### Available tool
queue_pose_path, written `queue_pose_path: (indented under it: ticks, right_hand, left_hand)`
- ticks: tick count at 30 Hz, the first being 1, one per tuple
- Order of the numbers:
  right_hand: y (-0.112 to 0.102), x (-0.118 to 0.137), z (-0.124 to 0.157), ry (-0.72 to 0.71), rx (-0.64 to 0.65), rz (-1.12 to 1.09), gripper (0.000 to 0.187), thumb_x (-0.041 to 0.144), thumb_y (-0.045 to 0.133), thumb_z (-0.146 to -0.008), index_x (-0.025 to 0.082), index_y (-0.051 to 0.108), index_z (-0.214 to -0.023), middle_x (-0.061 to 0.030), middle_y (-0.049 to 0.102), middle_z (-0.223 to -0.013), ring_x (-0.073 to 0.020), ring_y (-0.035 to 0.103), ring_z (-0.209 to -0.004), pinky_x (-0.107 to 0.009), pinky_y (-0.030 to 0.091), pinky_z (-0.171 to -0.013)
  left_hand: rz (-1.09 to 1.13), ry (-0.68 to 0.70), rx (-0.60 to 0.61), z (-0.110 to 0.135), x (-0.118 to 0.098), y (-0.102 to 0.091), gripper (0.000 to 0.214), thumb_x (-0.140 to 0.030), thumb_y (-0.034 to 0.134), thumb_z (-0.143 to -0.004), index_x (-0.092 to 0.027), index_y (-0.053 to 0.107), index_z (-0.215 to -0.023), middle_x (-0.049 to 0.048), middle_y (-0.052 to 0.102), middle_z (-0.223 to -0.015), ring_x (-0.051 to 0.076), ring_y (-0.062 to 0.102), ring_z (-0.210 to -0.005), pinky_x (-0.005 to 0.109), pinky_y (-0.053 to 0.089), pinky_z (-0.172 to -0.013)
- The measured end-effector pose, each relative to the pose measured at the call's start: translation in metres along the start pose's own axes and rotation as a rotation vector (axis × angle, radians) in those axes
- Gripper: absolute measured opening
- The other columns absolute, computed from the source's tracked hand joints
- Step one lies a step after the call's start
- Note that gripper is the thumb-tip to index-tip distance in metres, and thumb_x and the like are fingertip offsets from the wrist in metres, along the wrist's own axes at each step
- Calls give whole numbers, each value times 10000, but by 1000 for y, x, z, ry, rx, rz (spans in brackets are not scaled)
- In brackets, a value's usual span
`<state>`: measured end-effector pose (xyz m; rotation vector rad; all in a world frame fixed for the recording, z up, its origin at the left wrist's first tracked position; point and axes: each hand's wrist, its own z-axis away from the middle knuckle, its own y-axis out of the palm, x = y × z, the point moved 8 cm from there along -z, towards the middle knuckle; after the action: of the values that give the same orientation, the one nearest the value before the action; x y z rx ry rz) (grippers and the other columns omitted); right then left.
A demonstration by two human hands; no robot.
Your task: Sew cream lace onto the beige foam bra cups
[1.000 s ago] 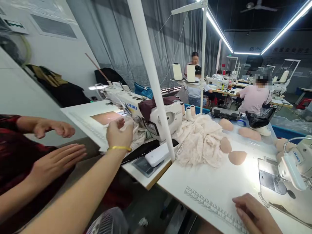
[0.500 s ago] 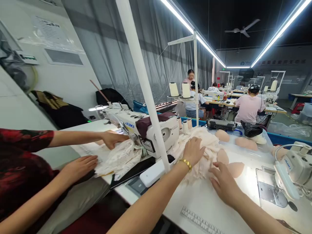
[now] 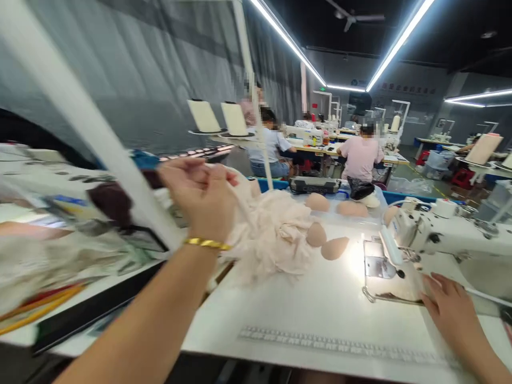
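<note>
My left hand [image 3: 200,197], with a gold bracelet [image 3: 208,244] at the wrist, is raised at the left of a heap of cream fabric [image 3: 280,234]. Its fingers are curled closed on a piece of this fabric, which stretches down toward the heap; blur hides the exact grip. My right hand [image 3: 450,298] lies open and flat, fingers stretched, on the bed of the white sewing machine [image 3: 440,226], right of its lit needle plate [image 3: 379,268]. Several beige moulded cups [image 3: 335,248] lie between the heap and the machine.
A clear ruler [image 3: 320,341] runs along the table's front. The white stand pole [image 3: 96,128] crosses on my left, before a neighbouring machine [image 3: 72,197]. Thread cones [image 3: 204,116] stand behind the heap. Other people [image 3: 362,152] sit at machines farther back.
My view has swung right. My left hand has lifted from the heap and closed on fabric; my right hand has moved from beside the cups to the sewing machine bed.
</note>
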<state>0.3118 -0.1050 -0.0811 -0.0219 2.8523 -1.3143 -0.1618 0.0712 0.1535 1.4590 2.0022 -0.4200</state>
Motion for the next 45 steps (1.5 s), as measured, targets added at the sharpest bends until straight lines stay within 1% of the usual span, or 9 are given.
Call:
queue_pose_path:
  ticks: [2, 9, 14, 18, 27, 31, 36, 41, 45]
  right_hand:
    - [-5, -26, 3, 39, 27, 30, 277, 362, 477, -1000, 208, 697, -1066, -146, 702, -982, -339, 635, -874, -515, 549, -741]
    - [-12, -18, -1, 69, 97, -104, 305, 313, 350, -1066, 223, 581, -889, -80, 663, -788, -261, 642, -744, -386, 524, -678]
    - [-21, 59, -6, 126, 382, -433, 265, 414, 300, -1095, 266, 499, -1002, 65, 563, -580, -183, 586, -484, -268, 418, -505]
    - [-33, 124, -19, -65, 374, -396, 68, 301, 441, -1042, 242, 475, -1048, 5, 674, -795, -198, 652, -657, -271, 398, -571]
    - [-27, 167, -31, -323, 202, -115, 204, 127, 442, -997, 238, 465, -827, 2, 604, -665, -184, 575, -590, -297, 290, -596]
    - [-23, 120, -16, -183, 248, -48, 225, 270, 383, -1063, 241, 476, -861, 12, 607, -648, -183, 576, -553, -296, 270, -556]
    - [-30, 38, 4, -83, 123, 121, 338, 388, 292, -1090, 188, 564, -1080, -126, 713, -888, -295, 666, -776, -372, 423, -640]
    - [-33, 48, 3, -18, 150, -310, 327, 427, 454, -1055, 227, 560, -1292, -141, 673, -1172, -321, 625, -1098, -481, 516, -920]
    - [-22, 88, 3, 146, 371, -775, 548, 460, 655, -956, 314, 482, -1455, -101, 556, -1444, -311, 529, -1316, -485, 468, -1079]
  left_hand:
    - [27, 85, -122, 12, -19, -3, 152, -284, 683, -903, -193, 594, -987, -63, 605, -712, 85, 579, -632, 208, 496, -644]
    - [106, -541, 1156, 198, 21, 115, 369, -331, 668, -835, -191, 669, -1176, 85, 757, -1057, 196, 709, -797, 339, 584, -740]
    - [362, -844, 1311, 280, 41, 145, 598, -234, 746, -744, -161, 605, -1320, 122, 711, -1164, 193, 703, -883, 353, 546, -842]
    - [446, -910, 1332, 286, 32, 150, 630, -235, 791, -751, -195, 601, -1350, 83, 688, -1162, 169, 687, -860, 344, 504, -874]
    - [339, -781, 1361, 290, 26, 151, 701, -249, 738, -758, -200, 548, -1430, 62, 687, -1090, 151, 636, -767, 297, 496, -727]
    - [-41, -422, 1428, 237, 25, 123, 686, -179, 594, -793, -259, 495, -1467, 33, 734, -1112, 181, 644, -817, 332, 521, -797]
    - [-697, 156, 960, 147, 24, 87, 491, -223, 528, -913, -209, 539, -1404, 129, 607, -1398, 350, 561, -1251, 530, 430, -1032]
    - [-365, 391, 1382, 226, 15, 153, 497, -73, 612, -835, -225, 591, -1308, 113, 569, -1452, 332, 458, -1391, 478, 375, -1101]
    - [-212, 135, 1516, 254, 9, 186, 140, -169, 514, -951, -188, 591, -836, 28, 681, -851, 215, 636, -844, 338, 444, -786]
